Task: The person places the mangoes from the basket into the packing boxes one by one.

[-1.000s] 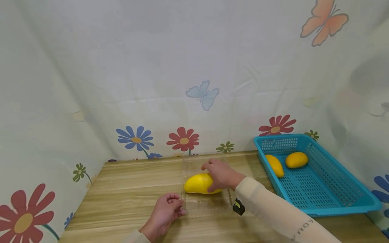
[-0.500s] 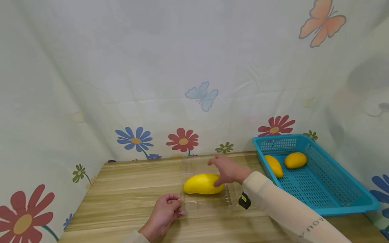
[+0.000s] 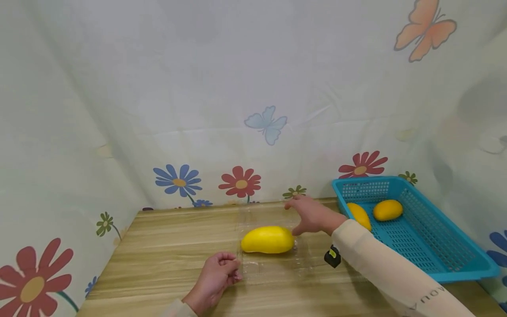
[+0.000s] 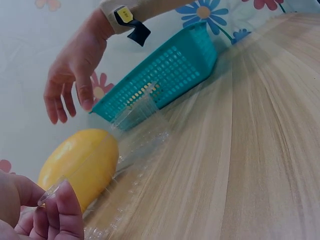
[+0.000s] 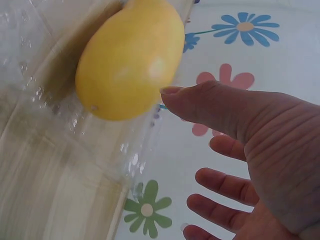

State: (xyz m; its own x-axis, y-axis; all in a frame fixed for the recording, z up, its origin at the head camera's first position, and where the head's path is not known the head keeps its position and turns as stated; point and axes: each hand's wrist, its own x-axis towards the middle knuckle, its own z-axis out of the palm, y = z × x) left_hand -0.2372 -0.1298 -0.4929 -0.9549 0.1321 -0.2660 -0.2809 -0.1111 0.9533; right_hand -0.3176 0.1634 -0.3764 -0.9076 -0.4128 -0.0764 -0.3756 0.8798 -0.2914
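A yellow mango (image 3: 267, 240) lies on its side in a clear plastic container (image 3: 273, 268) on the wooden table. My left hand (image 3: 217, 277) is at the container's near left corner. In the left wrist view the thumb and fingers of that left hand (image 4: 47, 210) pinch the container's thin clear edge (image 4: 52, 192). My right hand (image 3: 313, 215) hovers just right of the mango with spread fingers and nothing in it. The right wrist view has its thumb (image 5: 200, 102) close by the end of the mango (image 5: 131, 60).
At the right stands a blue perforated basket (image 3: 439, 278) holding two mangoes, one along its left wall (image 3: 359, 215) and one farther back (image 3: 388, 210). A flower-printed curtain (image 3: 198, 88) hangs behind the wooden table (image 3: 174, 237).
My right hand has let go of the mango and moved off to the right. The mango stays in the container, and the left hand has kept its place.
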